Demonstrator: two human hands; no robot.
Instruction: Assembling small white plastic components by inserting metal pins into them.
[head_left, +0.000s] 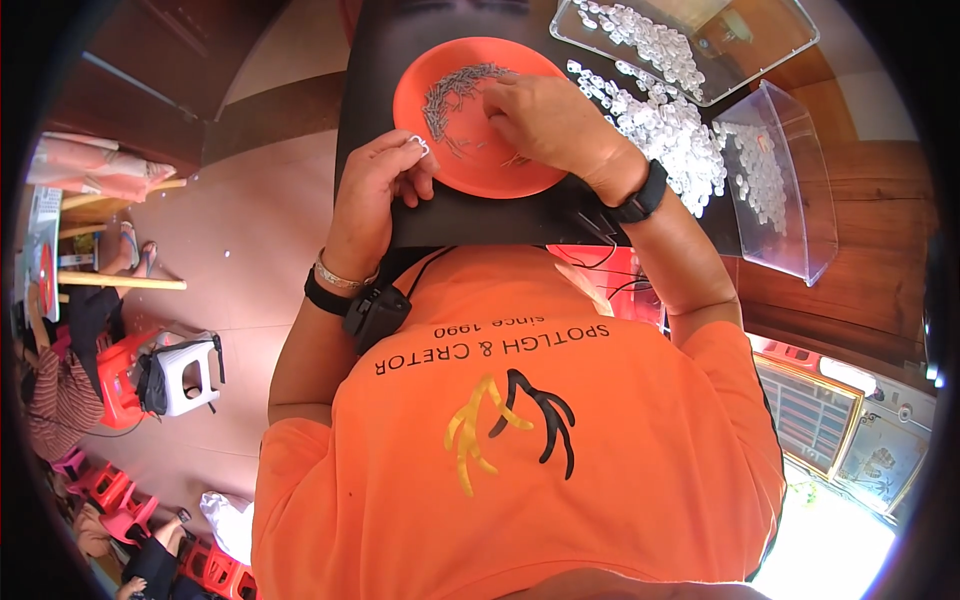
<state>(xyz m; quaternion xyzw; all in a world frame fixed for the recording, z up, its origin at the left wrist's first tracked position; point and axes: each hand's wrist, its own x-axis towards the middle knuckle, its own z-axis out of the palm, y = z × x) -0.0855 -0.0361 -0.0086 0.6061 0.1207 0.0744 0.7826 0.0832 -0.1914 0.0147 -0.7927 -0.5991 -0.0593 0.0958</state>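
Note:
My left hand (385, 175) is at the near left rim of a round orange-red plastic bowl (545, 75). Between its thumb and fingertips is a small white plastic clip (419, 145). Inside the bowl lie many thin grey nails (440, 105), heaped mostly along its left and far side, with a few scattered near the bottom. My right hand (550, 120) reaches over the bowl from the right, fingers curled and pinched together near the nails. Whatever those fingertips hold is hidden. Right of the bowl spreads a loose pile of small white clear-looking pieces (675, 150).
A clear plastic box (800, 45) lies at the far right, and another clear bin (800, 200) stands at the table's right edge, both with white pieces. The dark table (375, 70) ends near my body. Seated people and plastic stools (190, 380) are at the left.

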